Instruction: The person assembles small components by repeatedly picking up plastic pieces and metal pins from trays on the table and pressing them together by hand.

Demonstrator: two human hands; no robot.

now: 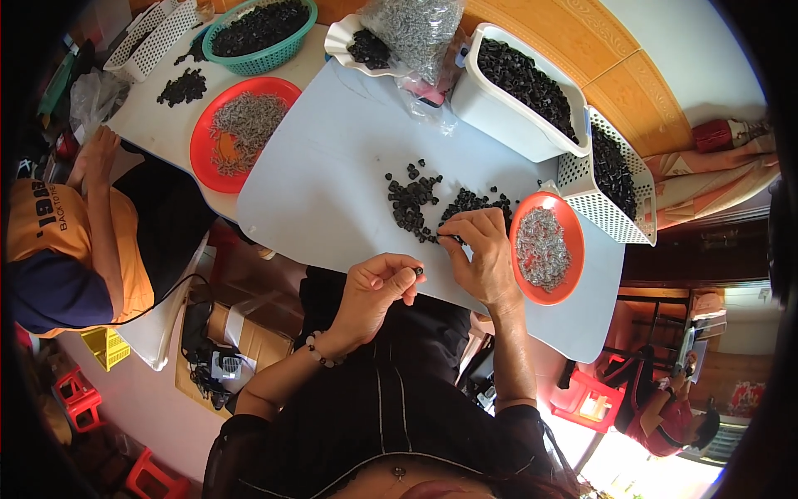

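My left hand (378,287) is raised over the table's near edge, with thumb and forefinger pinched on a small black plastic part (418,271). My right hand (478,254) reaches down to the table, its fingers bent together at the near side of a loose pile of small black parts (475,201); whatever its fingertips hold is mostly hidden. Left of that pile lies another heap of black parts (410,204). Close to the right of my right hand stands an orange-red plate (577,256) holding many small silvery metal pieces (542,248).
At the back stand a white tub (507,112) and a white perforated basket (586,179) of black parts, beside a clear bag of metal pieces (411,33). On the left table are a red plate (199,145) and a green basket (264,60). Another person (91,241) sits left.
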